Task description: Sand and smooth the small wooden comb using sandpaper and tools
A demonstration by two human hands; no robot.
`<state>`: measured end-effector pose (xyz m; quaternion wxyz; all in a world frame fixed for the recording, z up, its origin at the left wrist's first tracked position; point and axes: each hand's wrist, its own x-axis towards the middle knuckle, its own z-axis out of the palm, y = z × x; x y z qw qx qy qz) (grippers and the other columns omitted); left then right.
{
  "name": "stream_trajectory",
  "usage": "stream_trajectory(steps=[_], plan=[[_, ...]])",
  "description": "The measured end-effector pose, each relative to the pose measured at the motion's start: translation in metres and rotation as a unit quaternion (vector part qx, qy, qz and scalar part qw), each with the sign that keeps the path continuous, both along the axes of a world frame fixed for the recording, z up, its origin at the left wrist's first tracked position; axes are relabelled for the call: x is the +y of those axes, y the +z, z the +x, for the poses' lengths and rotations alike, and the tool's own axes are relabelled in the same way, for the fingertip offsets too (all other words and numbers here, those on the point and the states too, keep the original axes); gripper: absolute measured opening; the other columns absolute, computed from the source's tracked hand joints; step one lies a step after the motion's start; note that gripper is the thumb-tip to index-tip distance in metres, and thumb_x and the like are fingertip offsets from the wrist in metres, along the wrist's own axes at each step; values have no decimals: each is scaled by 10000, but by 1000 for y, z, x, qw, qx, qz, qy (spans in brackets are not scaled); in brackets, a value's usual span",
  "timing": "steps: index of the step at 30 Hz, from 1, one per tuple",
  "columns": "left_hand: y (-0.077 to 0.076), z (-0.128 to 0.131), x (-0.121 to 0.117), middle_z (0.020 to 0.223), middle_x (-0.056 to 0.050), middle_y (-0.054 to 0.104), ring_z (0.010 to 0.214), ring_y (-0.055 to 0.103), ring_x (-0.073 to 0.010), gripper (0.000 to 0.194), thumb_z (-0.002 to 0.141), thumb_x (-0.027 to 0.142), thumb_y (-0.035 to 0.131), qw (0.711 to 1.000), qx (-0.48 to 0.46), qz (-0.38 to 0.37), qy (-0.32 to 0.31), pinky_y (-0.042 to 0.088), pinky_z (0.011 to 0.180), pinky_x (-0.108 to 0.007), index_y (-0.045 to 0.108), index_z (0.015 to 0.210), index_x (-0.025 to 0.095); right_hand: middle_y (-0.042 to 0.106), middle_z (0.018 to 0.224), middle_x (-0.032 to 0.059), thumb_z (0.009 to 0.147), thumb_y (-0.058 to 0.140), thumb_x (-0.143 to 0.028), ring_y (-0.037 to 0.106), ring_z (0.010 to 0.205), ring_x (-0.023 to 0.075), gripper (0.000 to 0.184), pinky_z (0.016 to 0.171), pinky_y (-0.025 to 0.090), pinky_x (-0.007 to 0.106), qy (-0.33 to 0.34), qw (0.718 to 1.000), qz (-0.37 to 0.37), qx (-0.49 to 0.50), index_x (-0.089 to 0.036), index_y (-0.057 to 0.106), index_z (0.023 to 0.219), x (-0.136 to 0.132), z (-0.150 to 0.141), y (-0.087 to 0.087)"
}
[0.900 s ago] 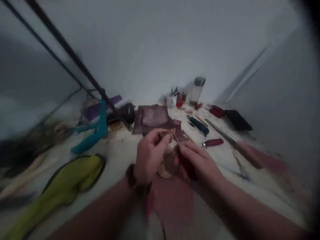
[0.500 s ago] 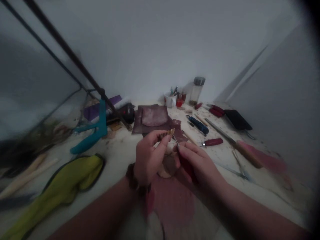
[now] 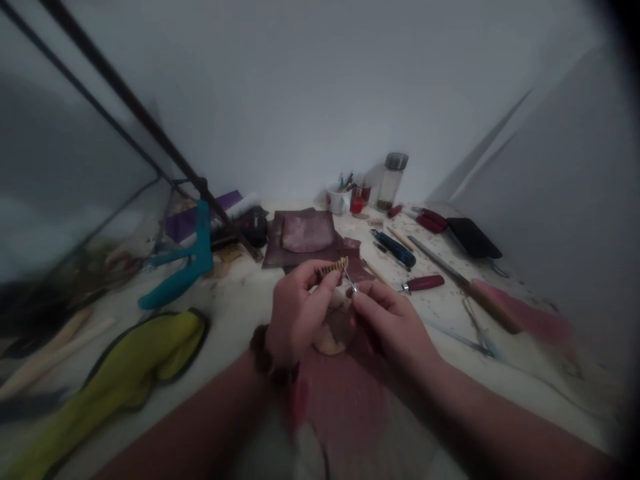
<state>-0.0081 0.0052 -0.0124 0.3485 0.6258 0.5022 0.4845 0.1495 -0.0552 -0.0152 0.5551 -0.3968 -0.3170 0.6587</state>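
My left hand [image 3: 300,307] pinches a small ridged piece [image 3: 333,268], light brown and notched like a short comb, between thumb and fingers. A thin metal-shafted carving tool [image 3: 350,279] meets the right end of that piece. My right hand [image 3: 390,317] is closed around the tool, and its fingers hide nearly all of the handle. Below both hands is a round pale disc [image 3: 330,343] with a darker patch, lying by a pinkish-red surface [image 3: 345,400]. A brown bead bracelet [image 3: 265,357] circles my left wrist.
Dark sheets [image 3: 307,233] lie ahead. Right of them are a blue cutter [image 3: 393,249], a red-handled tool [image 3: 425,284], a long file [image 3: 445,270] and a black flat object [image 3: 474,238]. A mug [image 3: 339,201] and jar [image 3: 391,181] stand behind. Left are a teal clamp [image 3: 200,250] and green glove-like cloth [image 3: 145,350].
My right hand has turned and shifted slightly left, its thumb now nearer the tool's metal shaft. The red handle seen earlier is now mostly hidden. My left hand keeps its hold.
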Motion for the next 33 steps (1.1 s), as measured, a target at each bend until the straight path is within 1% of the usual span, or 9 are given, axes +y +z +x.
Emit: stream_trajectory(steps=[3, 7, 10, 14, 16, 20, 24, 30, 33], plan=[[2, 2, -2, 977, -24, 864, 898, 794, -227, 171, 998, 396, 782, 1000, -13, -6, 3, 585, 807, -324, 846, 1083, 262, 651, 648, -42, 915, 864, -481, 414, 424, 71, 306, 423, 287, 212, -2, 1000, 0, -9, -220, 714, 971, -1, -1, 3], [7, 3, -3, 949, -24, 847, 891, 775, -217, 172, 992, 403, 785, 998, -52, -30, -17, 570, 782, -306, 832, 1046, 247, 662, 713, -23, 864, 897, -472, 542, 571, 107, 317, 536, 431, 223, -27, 998, 18, -51, -212, 743, 958, 0, -1, 5], [10, 4, -3, 965, -30, 841, 904, 769, -211, 166, 993, 390, 778, 994, -84, -47, -44, 577, 819, -307, 820, 1012, 231, 716, 828, 4, 860, 888, -463, 629, 716, 152, 303, 647, 520, 260, -52, 988, 56, -132, -224, 775, 1009, 2, 3, 1], [13, 5, -2, 962, -31, 831, 892, 767, -203, 176, 994, 397, 781, 983, -138, -95, -71, 588, 801, -294, 801, 1002, 222, 732, 879, 6, 831, 900, -397, 627, 762, 163, 272, 670, 528, 266, -89, 964, 101, -231, -240, 773, 1013, 1, 8, -4], [15, 6, -3, 967, -33, 831, 906, 765, -200, 184, 993, 403, 790, 982, -148, -94, -72, 591, 812, -288, 797, 1007, 219, 694, 786, -10, 833, 888, -399, 586, 672, 144, 256, 595, 484, 247, -80, 971, 86, -207, -234, 760, 981, -1, 8, -1], [16, 7, -3, 1017, -50, 848, 960, 780, -215, 197, 994, 403, 799, 982, -152, -84, -67, 611, 862, -311, 807, 1057, 216, 592, 562, -17, 955, 720, -534, 470, 453, 138, 319, 425, 348, 257, 8, 995, 20, -102, -227, 706, 870, -4, 8, 7], [13, 8, -3, 1082, -58, 859, 1027, 798, -230, 192, 1002, 379, 793, 984, -153, -69, -64, 621, 931, -339, 815, 1110, 222, 644, 553, 19, 1011, 623, -577, 548, 445, 183, 377, 406, 387, 275, 40, 995, 5, -97, -230, 705, 889, -6, 10, 11], [9, 8, -4, 1050, -41, 855, 976, 792, -215, 175, 1002, 358, 788, 986, -142, -56, -65, 618, 883, -318, 822, 1120, 233, 708, 599, 19, 1007, 657, -603, 555, 432, 178, 373, 399, 406, 260, 77, 992, 5, -96, -234, 706, 998, -6, 12, 12], [9, 8, -6, 1021, -35, 859, 962, 799, -217, 186, 992, 381, 810, 988, -133, -57, -52, 618, 858, -309, 832, 1114, 242, 706, 600, 15, 1010, 660, -590, 551, 427, 171, 366, 403, 405, 258, 72, 993, 8, -96, -228, 706, 976, -6, 11, 13]])
